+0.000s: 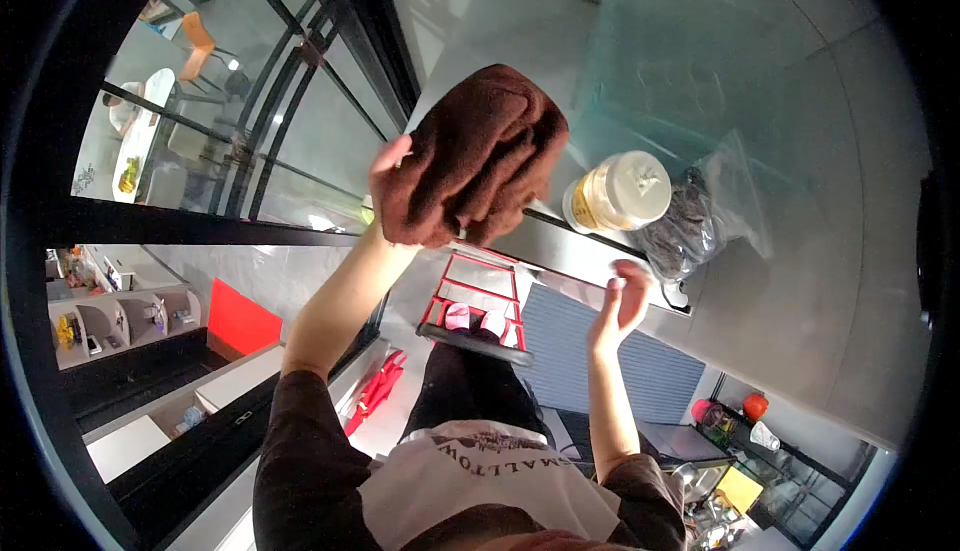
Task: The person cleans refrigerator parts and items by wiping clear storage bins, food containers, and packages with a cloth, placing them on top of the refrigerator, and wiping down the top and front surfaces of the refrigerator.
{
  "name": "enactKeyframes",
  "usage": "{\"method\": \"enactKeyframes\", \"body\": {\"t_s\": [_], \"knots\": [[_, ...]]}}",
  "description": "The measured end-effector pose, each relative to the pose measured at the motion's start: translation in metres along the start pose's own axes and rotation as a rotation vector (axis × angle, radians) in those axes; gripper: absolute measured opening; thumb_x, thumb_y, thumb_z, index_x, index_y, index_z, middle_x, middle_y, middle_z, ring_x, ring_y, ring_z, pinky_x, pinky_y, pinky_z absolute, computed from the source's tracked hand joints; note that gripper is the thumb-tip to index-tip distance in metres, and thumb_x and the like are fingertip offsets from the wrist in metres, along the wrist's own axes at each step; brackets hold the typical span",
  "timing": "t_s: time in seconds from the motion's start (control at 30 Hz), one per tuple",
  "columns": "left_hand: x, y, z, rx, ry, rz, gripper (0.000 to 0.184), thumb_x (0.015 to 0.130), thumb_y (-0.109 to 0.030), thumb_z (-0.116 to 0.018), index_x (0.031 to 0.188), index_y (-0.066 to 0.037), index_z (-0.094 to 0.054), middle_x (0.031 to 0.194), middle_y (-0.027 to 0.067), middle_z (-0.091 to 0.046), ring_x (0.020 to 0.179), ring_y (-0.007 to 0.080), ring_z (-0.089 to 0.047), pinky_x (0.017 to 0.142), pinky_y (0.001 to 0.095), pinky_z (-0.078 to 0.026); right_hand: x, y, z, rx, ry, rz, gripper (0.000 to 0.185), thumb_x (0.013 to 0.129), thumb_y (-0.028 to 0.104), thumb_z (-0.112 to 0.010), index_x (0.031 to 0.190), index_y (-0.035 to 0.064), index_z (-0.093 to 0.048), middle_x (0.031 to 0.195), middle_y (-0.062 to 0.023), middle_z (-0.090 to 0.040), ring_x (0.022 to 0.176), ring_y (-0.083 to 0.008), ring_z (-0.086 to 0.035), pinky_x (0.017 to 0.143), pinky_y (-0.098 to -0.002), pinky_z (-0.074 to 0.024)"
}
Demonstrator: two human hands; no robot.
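A brown cloth (pixel 480 156) is bunched over my left hand (pixel 388 176), which holds it up at the centre, near the dark window frame; most of the fingers are behind the cloth. My right hand (pixel 626 303) is raised at the right with its fingers apart and nothing in it, just below the ledge. On the ledge above it stands a jar (pixel 640 189) with a white lid and a yellow label. Beside the jar lies a clear plastic bag (pixel 688 226) with dark contents.
A red-railed ladder (pixel 480 286) stands below, under my feet. Glass panes with black frames (pixel 330 101) rise at the left; beyond them a person (pixel 122 111) sits at a white table. Shelves (pixel 135 321) are at the lower left, kitchen items at the lower right.
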State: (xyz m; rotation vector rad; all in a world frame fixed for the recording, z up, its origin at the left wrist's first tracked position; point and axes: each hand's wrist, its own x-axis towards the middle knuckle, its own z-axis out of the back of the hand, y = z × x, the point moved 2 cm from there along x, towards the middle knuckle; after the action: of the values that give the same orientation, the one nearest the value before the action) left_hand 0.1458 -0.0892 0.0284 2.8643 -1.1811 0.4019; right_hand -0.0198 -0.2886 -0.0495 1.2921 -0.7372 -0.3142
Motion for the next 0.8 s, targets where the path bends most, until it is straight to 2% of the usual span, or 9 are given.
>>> {"method": "enactKeyframes", "body": {"t_s": [0.07, 0.17, 0.27, 0.37, 0.47, 0.53, 0.67, 0.73, 0.8], "knots": [[-0.007, 0.015, -0.010, 0.124, -0.189, 0.020, 0.062, 0.077, -0.039, -0.040, 0.123, 0.001, -0.028, 0.121, 0.0181, -0.038, 0.109, 0.0304, -0.040, 0.094, 0.0434, -0.029, -0.007, 0.030, -0.018, 0.230, 0.217, -0.182, 0.027, 0.081, 0.022, -0.050, 0.094, -0.0009, -0.050, 0.092, -0.0106, -0.052, 0.087, -0.0184, -0.050, 0.081, -0.0302, -0.0363], [-0.016, 0.031, -0.011, 0.074, -0.221, 0.058, 0.061, 0.079, -0.039, -0.041, 0.123, 0.002, -0.027, 0.121, 0.0180, -0.038, 0.109, 0.0304, -0.040, 0.095, 0.0432, -0.028, -0.007, 0.037, -0.051, 0.735, 0.581, -0.482, 0.065, 0.079, 0.049, -0.042, 0.121, 0.0000, -0.034, 0.118, -0.0123, -0.042, 0.108, -0.0225, -0.039, 0.090, -0.0360, -0.0283], [-0.028, 0.036, -0.005, 0.032, -0.283, 0.051, 0.057, 0.082, -0.036, -0.040, 0.123, 0.002, -0.028, 0.122, 0.0168, -0.038, 0.109, 0.0285, -0.041, 0.096, 0.0411, -0.028, 0.006, 0.062, -0.074, 1.255, 0.455, -0.862, 0.059, 0.082, 0.046, -0.039, 0.121, 0.0022, -0.034, 0.121, -0.0100, -0.040, 0.112, -0.0215, -0.037, 0.093, -0.0363, -0.0271], [-0.047, 0.024, 0.007, 0.125, -0.340, 0.026, 0.049, 0.084, -0.030, -0.041, 0.120, 0.002, -0.033, 0.120, 0.0138, -0.041, 0.108, 0.0235, -0.042, 0.096, 0.0363, -0.029, 0.018, 0.066, -0.071, 0.822, 0.286, -0.631, 0.032, 0.084, 0.024, -0.047, 0.110, 0.0052, -0.047, 0.106, -0.0054, -0.052, 0.099, -0.0157, -0.047, 0.085, -0.0291, -0.0352], [-0.065, 0.013, -0.027, 0.473, -0.461, 0.038, 0.046, 0.083, -0.026, -0.043, 0.118, 0.002, -0.034, 0.117, 0.0133, -0.043, 0.106, 0.0228, -0.043, 0.094, 0.0354, -0.032, 0.020, 0.075, -0.057, 0.298, 0.264, -0.346, 0.022, 0.084, 0.019, -0.049, 0.090, -0.0016, -0.056, 0.084, -0.0001, -0.055, 0.080, -0.0060, -0.046, 0.073, -0.0196, -0.0358], [-0.094, 0.004, -0.016, 0.677, -0.611, 0.126, 0.043, 0.082, -0.022, -0.046, 0.118, 0.000, -0.038, 0.111, 0.0142, -0.047, 0.101, 0.0203, -0.047, 0.087, 0.0341, -0.038, 0.017, 0.088, -0.048, 0.182, 0.340, -0.324, 0.021, 0.085, 0.015, -0.046, 0.071, -0.0010, -0.049, 0.060, 0.0038, -0.039, 0.060, -0.0041, -0.033, 0.054, -0.0173, -0.0290], [-0.104, 0.007, -0.031, 1.561, -0.508, 0.199, 0.038, 0.083, -0.015, -0.046, 0.117, 0.000, -0.040, 0.111, 0.0099, -0.048, 0.102, 0.0166, -0.045, 0.088, 0.0300, -0.034, 0.013, 0.119, -0.050, 0.131, 0.562, -0.308, 0.017, 0.086, 0.015, -0.046, 0.077, 0.0004, -0.047, 0.064, 0.0027, -0.040, 0.058, -0.0036, -0.035, 0.053, -0.0173, -0.0307], [-0.109, 0.022, -0.033, 1.541, -0.450, 0.209, 0.041, 0.082, -0.013, -0.047, 0.119, 0.000, -0.036, 0.114, 0.0090, -0.045, 0.106, 0.0164, -0.042, 0.089, 0.0292, -0.033, 0.004, 0.119, -0.059, 0.194, 0.627, -0.232, 0.015, 0.086, 0.015, -0.044, 0.086, 0.0001, -0.046, 0.070, -0.0001, -0.046, 0.057, -0.0041, -0.041, 0.050, -0.0175, -0.0384], [-0.114, 0.036, -0.038, 1.180, -0.438, 0.355, 0.050, 0.081, -0.014, -0.049, 0.124, -0.001, -0.027, 0.119, 0.0097, -0.040, 0.111, 0.0171, -0.037, 0.091, 0.0294, -0.032, -0.011, 0.125, -0.073, 0.375, 0.631, -0.568, 0.016, 0.086, 0.015, -0.044, 0.091, 0.0000, -0.047, 0.076, -0.0023, -0.048, 0.056, -0.0044, -0.046, 0.043, -0.0182, -0.0425]]}}
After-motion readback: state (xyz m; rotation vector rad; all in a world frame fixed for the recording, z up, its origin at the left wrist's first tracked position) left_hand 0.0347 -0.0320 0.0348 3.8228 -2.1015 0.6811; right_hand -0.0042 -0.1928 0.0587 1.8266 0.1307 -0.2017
